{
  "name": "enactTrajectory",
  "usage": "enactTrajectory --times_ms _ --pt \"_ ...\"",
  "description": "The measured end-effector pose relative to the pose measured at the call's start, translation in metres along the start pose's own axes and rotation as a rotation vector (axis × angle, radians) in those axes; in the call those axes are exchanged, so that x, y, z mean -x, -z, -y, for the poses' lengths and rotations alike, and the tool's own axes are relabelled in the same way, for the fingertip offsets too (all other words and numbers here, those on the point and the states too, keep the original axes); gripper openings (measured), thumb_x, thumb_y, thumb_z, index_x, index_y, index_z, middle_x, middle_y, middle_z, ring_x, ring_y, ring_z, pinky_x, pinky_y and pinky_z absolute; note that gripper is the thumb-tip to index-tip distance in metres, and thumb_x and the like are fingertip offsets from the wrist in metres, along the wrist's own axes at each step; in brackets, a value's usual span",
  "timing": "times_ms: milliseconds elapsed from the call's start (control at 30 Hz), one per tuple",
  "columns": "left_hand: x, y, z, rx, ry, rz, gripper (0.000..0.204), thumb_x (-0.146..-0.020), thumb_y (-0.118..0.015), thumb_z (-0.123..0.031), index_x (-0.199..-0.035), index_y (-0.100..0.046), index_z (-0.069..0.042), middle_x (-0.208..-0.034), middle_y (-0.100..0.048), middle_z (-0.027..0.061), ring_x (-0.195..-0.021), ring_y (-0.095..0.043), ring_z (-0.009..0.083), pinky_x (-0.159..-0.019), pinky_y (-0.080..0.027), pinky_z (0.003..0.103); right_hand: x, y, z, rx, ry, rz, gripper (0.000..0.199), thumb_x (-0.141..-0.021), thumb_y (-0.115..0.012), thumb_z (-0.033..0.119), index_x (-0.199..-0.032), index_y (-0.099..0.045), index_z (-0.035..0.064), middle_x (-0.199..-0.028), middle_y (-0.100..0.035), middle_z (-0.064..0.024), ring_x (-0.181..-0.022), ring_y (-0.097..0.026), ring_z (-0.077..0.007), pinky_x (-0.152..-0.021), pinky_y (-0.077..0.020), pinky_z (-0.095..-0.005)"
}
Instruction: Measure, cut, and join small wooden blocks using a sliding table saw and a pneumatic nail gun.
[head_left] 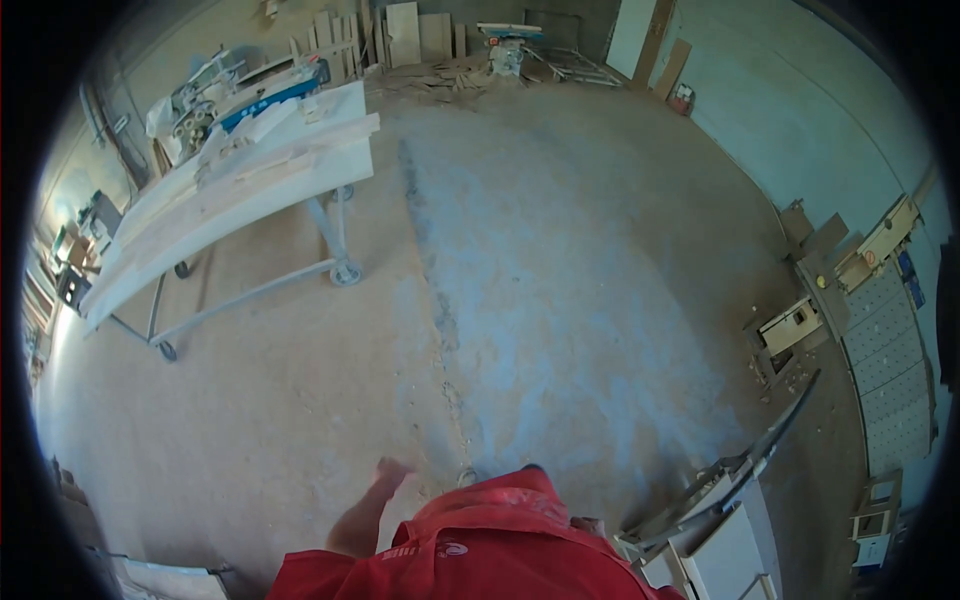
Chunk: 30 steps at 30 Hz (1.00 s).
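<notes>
My left hand (pixel 393 470) hangs out ahead of my red shirt, over the dusty floor (pixel 560 280). It touches nothing that I can see, and its fingers are smeared by motion. At the right edge of my shirt, a small part of my right hand (pixel 588 524) shows. Its fingers are mostly hidden, so I cannot see whether it holds anything. Closest to that hand is a stack of pale panels or cabinet parts (pixel 725 550) at the lower right, with a dark curved edge beside it.
A wheeled metal cart (pixel 335 240) carrying long pale boards (pixel 345 160) stands at the left, with a blue machine (pixel 270 103) behind it. Far back are a machine with a flat top (pixel 507 55) and leaning boards (pixel 404 35). Wooden box pieces (pixel 792 328) lie along the right wall.
</notes>
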<state>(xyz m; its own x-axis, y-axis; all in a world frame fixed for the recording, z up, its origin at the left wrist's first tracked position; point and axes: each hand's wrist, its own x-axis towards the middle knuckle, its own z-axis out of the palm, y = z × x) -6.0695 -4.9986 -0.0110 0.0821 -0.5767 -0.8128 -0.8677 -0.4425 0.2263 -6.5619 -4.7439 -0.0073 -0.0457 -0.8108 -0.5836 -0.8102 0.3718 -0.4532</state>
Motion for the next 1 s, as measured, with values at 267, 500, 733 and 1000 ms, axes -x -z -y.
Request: enactTrajectory --times_ms 267,500,733,1000 --pt "-0.092 0.208 -0.262 0.750 -0.440 -0.360 0.091 -0.071 -0.082 -0.028 -0.146 -0.037 -0.001 -0.111 -0.068 0.0129 -0.099 -0.065 0.0182 -0.087 -0.052 0.035 -0.187 0.128 0.034 -0.302 -0.438 0.125 0.031 -0.086 -0.058 0.044 -0.097 -0.069 0.0175 -0.091 -0.072 -0.0100 -0.087 -0.070 -0.0268 -0.075 -0.0542 -0.0421" --pt "-0.122 0.187 -0.299 0.561 0.177 -0.009 0.092 -0.086 -0.062 -0.060 -0.151 -0.026 -0.006 -0.127 -0.060 0.0147 -0.106 -0.061 0.0221 -0.096 -0.048 0.033 -0.374 0.308 -0.006 0.488 0.218 0.245 0.029 -0.088 -0.059 0.036 -0.094 -0.068 0.0092 -0.084 -0.071 -0.0110 -0.079 -0.071 -0.0231 -0.070 -0.0563 -0.0400" --pt "-0.114 0.085 -0.223 0.435 -0.008 -0.126 0.027 -0.086 -0.063 -0.037 -0.108 -0.066 -0.021 -0.097 -0.068 0.0029 -0.079 -0.059 0.0163 -0.074 -0.045 0.035 -0.534 0.528 0.074 -1.127 -0.361 -0.158 0.017 -0.089 -0.059 0.017 -0.082 -0.062 0.0017 -0.077 -0.066 -0.0127 -0.070 -0.068 -0.0228 -0.062 -0.0578 -0.0360" --pt "-0.321 0.272 -0.413 0.776 -0.147 -0.020 0.024 -0.089 -0.062 -0.032 -0.110 -0.063 -0.020 -0.098 -0.068 0.0028 -0.077 -0.058 0.0154 -0.069 -0.045 0.032 -0.716 0.616 0.107 -1.091 -0.469 -0.038 0.024 -0.088 -0.064 0.022 -0.081 -0.067 -0.0003 -0.079 -0.071 -0.0107 -0.063 -0.068 -0.0189 -0.055 -0.0560 -0.0330"
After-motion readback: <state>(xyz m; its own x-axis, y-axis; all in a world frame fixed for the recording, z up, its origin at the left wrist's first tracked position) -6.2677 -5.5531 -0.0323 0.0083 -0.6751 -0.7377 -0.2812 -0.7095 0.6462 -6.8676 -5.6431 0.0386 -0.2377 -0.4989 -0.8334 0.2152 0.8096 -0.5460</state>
